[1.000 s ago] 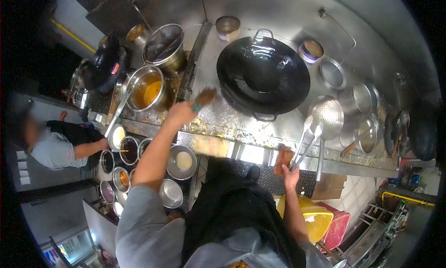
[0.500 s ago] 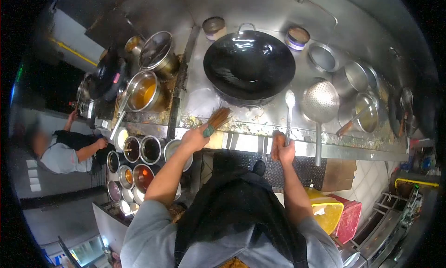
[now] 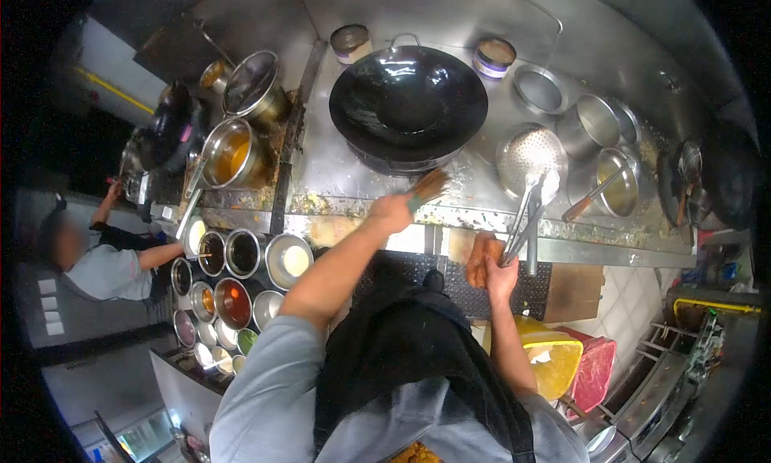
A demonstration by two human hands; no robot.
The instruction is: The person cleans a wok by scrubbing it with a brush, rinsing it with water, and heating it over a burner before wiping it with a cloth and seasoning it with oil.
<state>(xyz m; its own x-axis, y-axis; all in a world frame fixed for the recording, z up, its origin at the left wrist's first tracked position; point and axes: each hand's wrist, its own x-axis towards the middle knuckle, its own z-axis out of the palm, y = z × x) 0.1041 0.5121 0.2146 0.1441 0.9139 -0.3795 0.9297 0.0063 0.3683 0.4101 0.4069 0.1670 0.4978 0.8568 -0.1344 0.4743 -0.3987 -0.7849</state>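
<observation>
My left hand (image 3: 391, 214) is closed round a bristle wok brush (image 3: 428, 188) with a green band. Its bristles are over the cooktop's front strip, just below the black wok (image 3: 409, 101), which shows a wet, shiny inside. Over the front edge, to the right, my right hand (image 3: 502, 277) grips long metal tongs (image 3: 527, 218), their pale, shiny tips pointing away from me. A brown folded cloth (image 3: 482, 258) is at the same hand, against its fingers. Behind the tongs' tips lies a perforated strainer (image 3: 532, 154), its handle reaching over the edge.
Food scraps litter the steel cooktop (image 3: 321, 154). Metal pots (image 3: 594, 122) stand on the right, and a pot of yellow liquid (image 3: 230, 154) on the left. Several sauce bowls (image 3: 233, 302) sit at lower left. Another person (image 3: 108, 258) works at far left. Yellow (image 3: 554, 363) and red (image 3: 590, 367) bins stand below.
My left hand has moved right with the brush, from left of the wok to below it. The tongs in my right hand have tilted right, over the strainer. The view has shifted slightly.
</observation>
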